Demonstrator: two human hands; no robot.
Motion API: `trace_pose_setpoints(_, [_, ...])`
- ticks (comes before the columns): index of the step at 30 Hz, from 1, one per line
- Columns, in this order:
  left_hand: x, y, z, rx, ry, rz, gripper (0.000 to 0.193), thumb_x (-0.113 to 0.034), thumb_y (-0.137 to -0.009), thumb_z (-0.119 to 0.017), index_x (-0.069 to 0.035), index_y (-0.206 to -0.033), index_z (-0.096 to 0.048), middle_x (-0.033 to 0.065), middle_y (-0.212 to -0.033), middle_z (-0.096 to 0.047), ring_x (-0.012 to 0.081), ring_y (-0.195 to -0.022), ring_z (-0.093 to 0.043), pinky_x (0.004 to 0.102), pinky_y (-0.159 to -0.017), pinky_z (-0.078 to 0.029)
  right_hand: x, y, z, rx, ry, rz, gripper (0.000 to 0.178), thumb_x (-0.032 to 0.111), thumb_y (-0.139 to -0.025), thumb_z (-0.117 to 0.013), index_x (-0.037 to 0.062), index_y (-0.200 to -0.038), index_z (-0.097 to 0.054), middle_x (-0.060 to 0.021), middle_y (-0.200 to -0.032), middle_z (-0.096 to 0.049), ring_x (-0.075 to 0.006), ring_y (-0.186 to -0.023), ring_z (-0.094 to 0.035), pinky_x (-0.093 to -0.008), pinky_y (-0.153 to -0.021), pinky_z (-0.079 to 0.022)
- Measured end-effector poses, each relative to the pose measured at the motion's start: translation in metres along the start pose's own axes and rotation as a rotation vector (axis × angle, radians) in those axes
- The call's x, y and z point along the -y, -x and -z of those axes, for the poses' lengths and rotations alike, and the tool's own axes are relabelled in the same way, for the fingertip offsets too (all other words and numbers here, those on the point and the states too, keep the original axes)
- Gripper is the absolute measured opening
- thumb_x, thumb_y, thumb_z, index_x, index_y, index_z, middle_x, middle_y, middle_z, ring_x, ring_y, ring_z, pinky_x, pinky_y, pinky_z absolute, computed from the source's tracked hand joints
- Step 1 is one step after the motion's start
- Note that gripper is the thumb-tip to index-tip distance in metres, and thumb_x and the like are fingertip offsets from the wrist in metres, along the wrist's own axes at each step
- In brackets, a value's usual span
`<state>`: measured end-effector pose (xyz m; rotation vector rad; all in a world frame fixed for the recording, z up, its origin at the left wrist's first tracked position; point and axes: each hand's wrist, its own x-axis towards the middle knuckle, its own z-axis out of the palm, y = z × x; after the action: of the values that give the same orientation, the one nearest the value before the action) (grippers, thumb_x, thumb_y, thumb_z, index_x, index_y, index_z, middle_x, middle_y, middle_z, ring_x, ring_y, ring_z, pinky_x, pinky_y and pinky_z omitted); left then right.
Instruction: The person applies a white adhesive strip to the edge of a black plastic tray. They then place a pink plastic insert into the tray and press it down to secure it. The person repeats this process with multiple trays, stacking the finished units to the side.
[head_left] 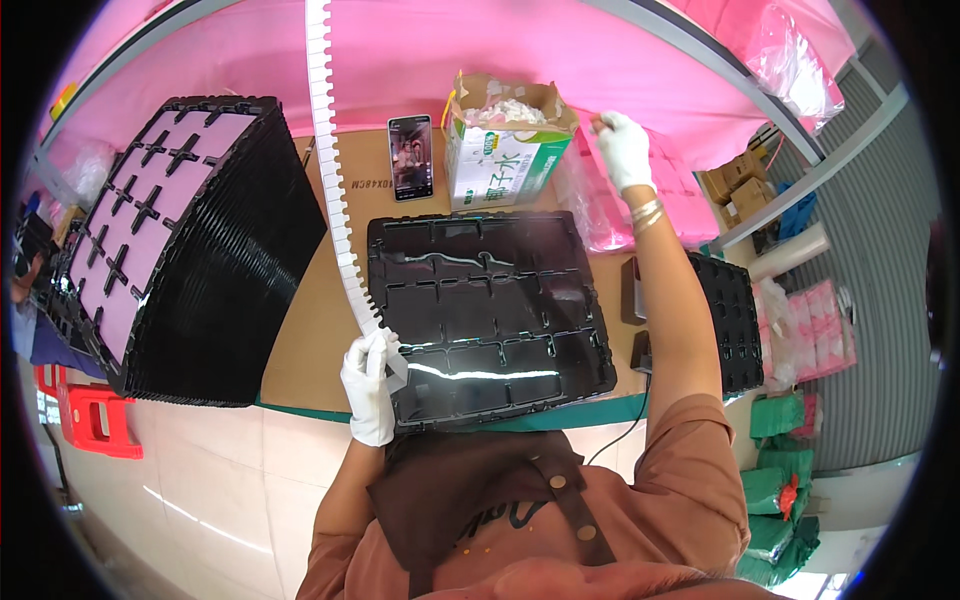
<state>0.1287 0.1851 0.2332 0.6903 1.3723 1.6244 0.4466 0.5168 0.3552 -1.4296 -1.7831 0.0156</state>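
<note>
In the head view, a black compartment tray (480,310) lies flat at the centre of the frame, square to the person's body, presumably so that both hands can reach all of it. The left hand (368,388), white-gloved, is at the tray's left edge, below the centre of the frame; its fingers are closed in a pinch on the lower end of a white notched strip (335,190), which curves down from the top edge. Holding just the end probably keeps the strip under control beside the tray.

The right hand (625,152), also gloved, is raised right of upper centre, over the pink packs (682,190) and beside an open carton (508,165) with white contents (512,110). Its fingers look partly curled; whether they grip anything, I cannot tell. The carton and 1 upright phone (410,160) stand beyond the tray on the table (300,345), likely to stay reachable and visible. A tall stack of black trays (220,260) fills the left, seemingly kept aside to leave working room
</note>
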Motion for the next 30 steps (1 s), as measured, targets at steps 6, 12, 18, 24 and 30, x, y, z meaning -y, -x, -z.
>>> trace_pose_setpoints(6, [-0.001,-0.004,0.004,0.032,-0.027,-0.041,0.021,-0.019,-0.098,-0.057,0.001,-0.100,-0.065,0.0081,-0.095,-0.068,0.0123,-0.087,-0.061,0.0257,-0.080,-0.047,-0.096,0.044,0.057,0.302,0.201,-0.220,0.038,0.030,-0.083,-0.070,-0.0008,-0.105,-0.067,-0.0177,-0.098,-0.069,-0.0323,-0.101,-0.065,-0.0394,-0.092,-0.049])
trace_pose_setpoints(12, [-0.012,-0.038,0.083,-0.163,-0.229,-0.039,0.025,-0.021,-0.098,-0.056,0.001,-0.104,-0.063,0.0071,-0.092,-0.066,0.0147,-0.084,-0.062,0.0269,-0.081,-0.048,-0.042,0.097,0.063,0.284,0.503,-0.105,0.051,0.030,-0.080,-0.072,-0.0023,-0.118,-0.060,-0.0196,-0.109,-0.067,-0.0344,-0.103,-0.064,-0.0400,-0.092,-0.050])
trace_pose_setpoints(18, [-0.041,-0.015,0.062,-0.533,-1.011,-0.634,0.032,-0.013,-0.091,-0.064,0.000,-0.119,-0.057,0.0169,-0.128,-0.053,0.0295,-0.117,-0.054,0.0383,-0.100,-0.043,-0.070,0.098,0.057,0.190,0.261,-0.157,0.022,0.016,-0.086,-0.059,0.0033,-0.101,-0.069,-0.0217,-0.097,-0.068,-0.0371,-0.094,-0.065,-0.0414,-0.086,-0.051])
trace_pose_setpoints(24, [-0.062,0.002,-0.036,0.560,-0.489,-0.115,0.032,-0.016,-0.093,-0.062,-0.001,-0.121,-0.057,0.0126,-0.112,-0.064,0.0215,-0.103,-0.062,0.0328,-0.094,-0.046,-0.031,0.090,0.091,-0.097,0.079,-0.086,0.016,0.006,-0.083,-0.056,0.0043,-0.088,-0.071,-0.0156,-0.086,-0.070,-0.0340,-0.082,-0.067,-0.0393,-0.077,-0.052])
trace_pose_setpoints(30, [-0.024,-0.027,-0.164,1.061,0.080,0.658,0.073,-0.060,-0.098,-0.034,0.002,-0.134,-0.046,0.0179,-0.129,-0.055,0.0267,-0.118,-0.056,0.0389,-0.100,-0.045,0.034,0.136,0.125,-0.043,0.054,0.324,0.009,0.000,-0.074,-0.062,0.0074,-0.079,-0.065,-0.0097,-0.078,-0.065,-0.0286,-0.075,-0.064,-0.0383,-0.071,-0.050])
